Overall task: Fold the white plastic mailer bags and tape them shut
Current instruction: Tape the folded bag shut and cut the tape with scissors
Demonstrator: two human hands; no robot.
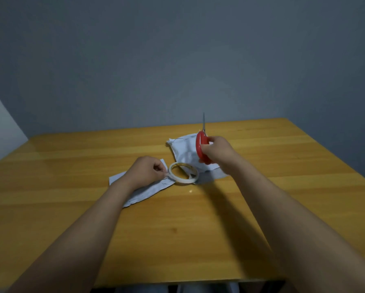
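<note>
A folded white mailer bag (142,192) lies flat near the table's middle, partly under my left hand (146,172). That hand pinches the left edge of a thin roll of clear tape (184,173), which rests on the bag. A second white mailer bag (182,151), puffed and crumpled, lies just behind the roll. My right hand (216,152) hovers over this second bag and grips red-handled scissors (201,148), blades pointing up and away. The blades look closed.
The wooden table (198,229) runs to a grey wall at the back and right. Its front edge lies near the bottom of the view, with a dark gap below. A small shiny scrap (190,191) lies in front of the tape roll.
</note>
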